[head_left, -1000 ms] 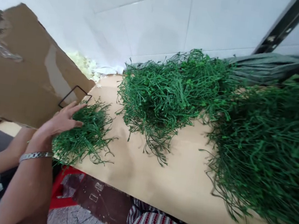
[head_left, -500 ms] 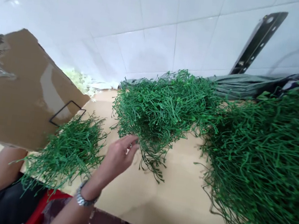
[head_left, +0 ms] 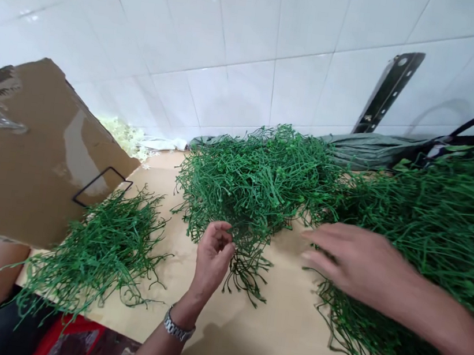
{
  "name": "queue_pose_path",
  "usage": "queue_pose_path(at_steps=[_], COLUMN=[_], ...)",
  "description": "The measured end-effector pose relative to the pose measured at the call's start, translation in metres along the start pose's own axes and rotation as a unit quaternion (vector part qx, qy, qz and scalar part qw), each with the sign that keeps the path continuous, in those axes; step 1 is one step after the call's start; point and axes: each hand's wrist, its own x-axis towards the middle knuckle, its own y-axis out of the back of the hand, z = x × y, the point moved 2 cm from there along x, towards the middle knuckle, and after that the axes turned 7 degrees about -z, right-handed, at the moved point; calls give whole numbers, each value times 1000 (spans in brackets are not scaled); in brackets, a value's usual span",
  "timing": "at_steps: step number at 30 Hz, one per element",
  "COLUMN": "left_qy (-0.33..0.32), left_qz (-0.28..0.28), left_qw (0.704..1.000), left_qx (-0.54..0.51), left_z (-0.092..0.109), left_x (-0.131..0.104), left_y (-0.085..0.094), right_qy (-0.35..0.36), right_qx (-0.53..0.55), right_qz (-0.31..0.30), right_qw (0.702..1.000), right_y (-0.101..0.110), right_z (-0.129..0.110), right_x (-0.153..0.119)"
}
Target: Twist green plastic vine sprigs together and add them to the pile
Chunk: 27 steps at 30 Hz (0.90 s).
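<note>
Back from front edge of tabletop (head_left: 294,336), left hand (head_left: 212,258) by middle green pile (head_left: 255,174): grip curled, can't tell if holding any. Right hand (head_left: 355,260) over right green pile (head_left: 451,240): grip half spread, empty.

1. Green was shown by the left stem pile (head_left: 100,252), middle stem pile (head_left: 259,174) and right stem pile (head_left: 452,229).
2. The tabletop (head_left: 273,328) was coloured tan.
3. The cardboard (head_left: 34,156) was coloured brown, streaked paler.
4. The white tiles (head_left: 253,22) were lined with grey.

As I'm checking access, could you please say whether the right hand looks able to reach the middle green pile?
Probably yes: the right hand is just right of the middle green pile, nothing seems between them, and the left hand is farther left.
</note>
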Motion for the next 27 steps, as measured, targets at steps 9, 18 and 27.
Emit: queue_pose_path(at_steps=[9,18,27], left_qy=[-51,-252,-174], left_qz=[-13,-30,-37], left_qw=[999,882,783], left_qx=[9,396,596], left_z=[-10,10,-22], left_x=[-9,12,105], left_y=[-12,35,69], right_qy=[-27,-18,64], right_qx=[171,122,-45], right_qz=[-143,-172,32], right_qw=[974,977,996], right_y=[-64,-67,-24], right_z=[-71,-72,-75], right_x=[102,104,102])
